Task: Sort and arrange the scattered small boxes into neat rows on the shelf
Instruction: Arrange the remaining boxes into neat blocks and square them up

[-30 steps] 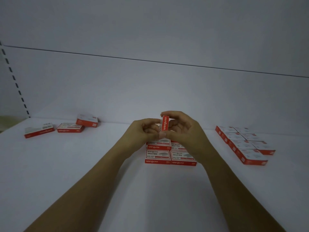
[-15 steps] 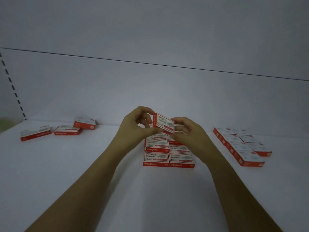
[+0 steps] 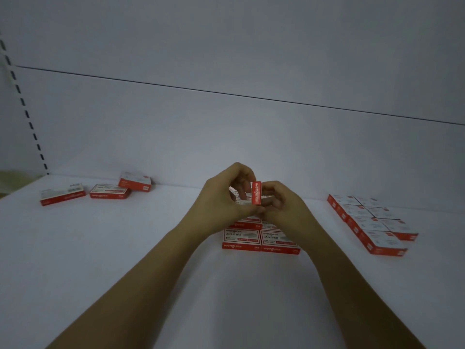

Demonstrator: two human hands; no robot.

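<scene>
1. Head view: I am holding one small red-and-white box [image 3: 256, 193] upright on end between both hands, above the middle of the shelf [image 3: 125, 248]. Its red edge is facing me, reading "wengu" from top to bottom.
2. My left hand [image 3: 221, 200] is pinching the box from the left with curled fingers and thumb. My right hand [image 3: 284, 207] is gripping it from the right, fingers curled.
3. Just below my hands, a middle block of boxes [image 3: 241, 239] is lying flat in two touching columns. The front two are showing "wengu" on their red front edges and "24/6" on their white tops; the smaller print is too fine to read.
4. To my right, well apart, a second block of boxes [image 3: 372, 227] is lying in two tidy columns, its lettering blurred.
5. Far to my left, three loose boxes are lying near the back wall: an outer box [image 3: 62, 195], a flat box [image 3: 109, 191] near it, and a tilted box [image 3: 135, 181] just behind that one.
6. Every box is closed, so the contents are hidden.
</scene>
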